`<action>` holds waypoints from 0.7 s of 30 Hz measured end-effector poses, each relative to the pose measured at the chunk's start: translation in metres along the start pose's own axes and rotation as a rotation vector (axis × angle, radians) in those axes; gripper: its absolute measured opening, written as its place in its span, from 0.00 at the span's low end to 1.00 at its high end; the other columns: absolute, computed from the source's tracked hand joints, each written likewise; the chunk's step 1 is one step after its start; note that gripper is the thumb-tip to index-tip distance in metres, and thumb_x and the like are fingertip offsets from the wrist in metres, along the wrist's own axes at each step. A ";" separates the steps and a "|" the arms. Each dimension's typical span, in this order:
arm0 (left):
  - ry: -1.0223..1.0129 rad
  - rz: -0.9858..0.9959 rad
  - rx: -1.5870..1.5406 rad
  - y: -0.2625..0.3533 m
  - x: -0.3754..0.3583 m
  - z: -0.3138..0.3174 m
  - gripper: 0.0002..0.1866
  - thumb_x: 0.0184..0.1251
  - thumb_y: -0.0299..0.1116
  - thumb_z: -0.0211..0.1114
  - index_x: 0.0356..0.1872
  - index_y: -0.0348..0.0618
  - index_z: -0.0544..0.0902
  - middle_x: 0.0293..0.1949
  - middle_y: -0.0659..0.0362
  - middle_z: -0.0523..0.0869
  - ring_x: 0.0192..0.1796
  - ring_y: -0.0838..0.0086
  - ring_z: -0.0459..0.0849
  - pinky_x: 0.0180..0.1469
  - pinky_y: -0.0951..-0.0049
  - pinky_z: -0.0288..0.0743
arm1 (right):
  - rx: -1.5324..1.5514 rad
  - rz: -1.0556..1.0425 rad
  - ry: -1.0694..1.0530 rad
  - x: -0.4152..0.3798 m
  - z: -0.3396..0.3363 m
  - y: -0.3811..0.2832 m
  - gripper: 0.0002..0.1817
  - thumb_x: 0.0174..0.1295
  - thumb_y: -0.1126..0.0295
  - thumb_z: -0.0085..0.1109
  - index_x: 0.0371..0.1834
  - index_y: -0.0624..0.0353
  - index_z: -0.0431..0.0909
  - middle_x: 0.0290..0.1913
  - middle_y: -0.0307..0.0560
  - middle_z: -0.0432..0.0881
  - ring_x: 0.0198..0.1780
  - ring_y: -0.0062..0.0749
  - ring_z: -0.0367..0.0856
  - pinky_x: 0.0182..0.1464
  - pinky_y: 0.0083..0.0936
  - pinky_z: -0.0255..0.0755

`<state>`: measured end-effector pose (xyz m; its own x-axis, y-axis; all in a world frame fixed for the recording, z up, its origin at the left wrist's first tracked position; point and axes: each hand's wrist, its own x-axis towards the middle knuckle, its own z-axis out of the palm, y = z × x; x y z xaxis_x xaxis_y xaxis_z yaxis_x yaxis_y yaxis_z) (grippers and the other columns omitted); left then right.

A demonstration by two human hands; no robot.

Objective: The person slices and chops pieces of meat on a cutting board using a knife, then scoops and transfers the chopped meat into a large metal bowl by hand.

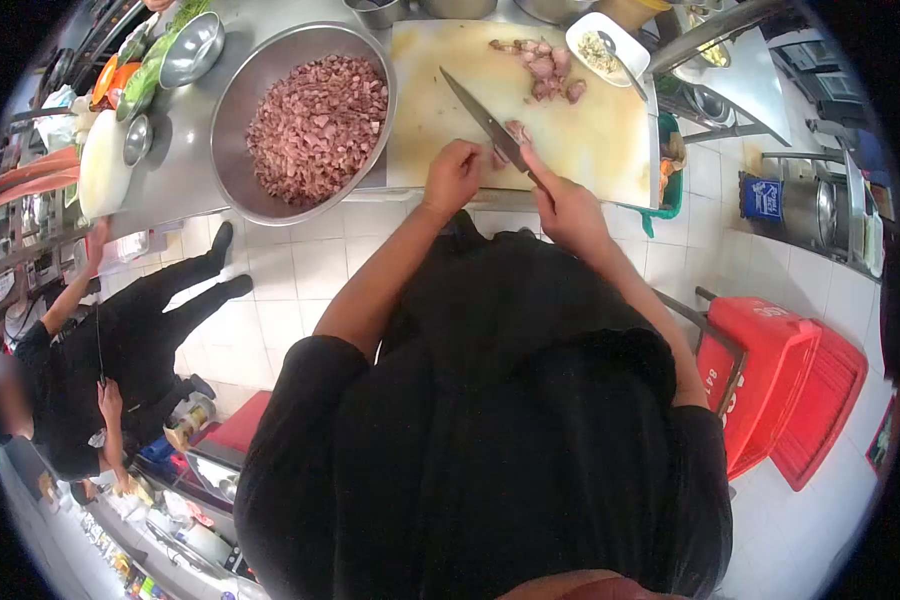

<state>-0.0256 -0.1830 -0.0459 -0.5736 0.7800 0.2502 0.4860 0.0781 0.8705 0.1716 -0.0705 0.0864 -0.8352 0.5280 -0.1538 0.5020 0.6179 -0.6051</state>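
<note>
Right hand [567, 205] clenched on knife [485, 122], left hand [454, 176] curled pinning meat piece [515, 131] just beside blade: slip likely nicks fingertips.

Cutting board [590, 130]: pale yellow-cream, faint stains. Knife [485, 122] blade: dark grey steel. Meat pieces [548, 68] on the board: pinkish brown. Diced meat [315, 125] in the large bowl [232, 100]: reddish pink, mottled; bowl itself dull silver. Small dish [580, 35]: white. Counter [185, 165]: grey metal. Floor tiles [300, 270]: white, grey grout grid. Crate [770, 380]: bright red. Basket [670, 195] past the board's edge: green. Wearer's shirt [490, 420]: black, plain. Co-worker's clothes [130, 350]: black.
</note>
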 end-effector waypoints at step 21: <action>-0.575 0.401 0.295 0.013 0.062 -0.033 0.35 0.57 0.23 0.67 0.71 0.51 0.78 0.75 0.48 0.73 0.74 0.49 0.73 0.76 0.54 0.69 | 0.223 0.155 0.315 -0.043 -0.002 0.042 0.38 0.70 0.78 0.63 0.83 0.38 0.68 0.51 0.67 0.88 0.50 0.59 0.91 0.51 0.42 0.84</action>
<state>-0.0761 -0.1539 -0.0049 0.0788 0.9779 0.1934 0.7871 -0.1801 0.5900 0.2291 -0.0663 0.0692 -0.6267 0.7787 -0.0311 0.5268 0.3939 -0.7532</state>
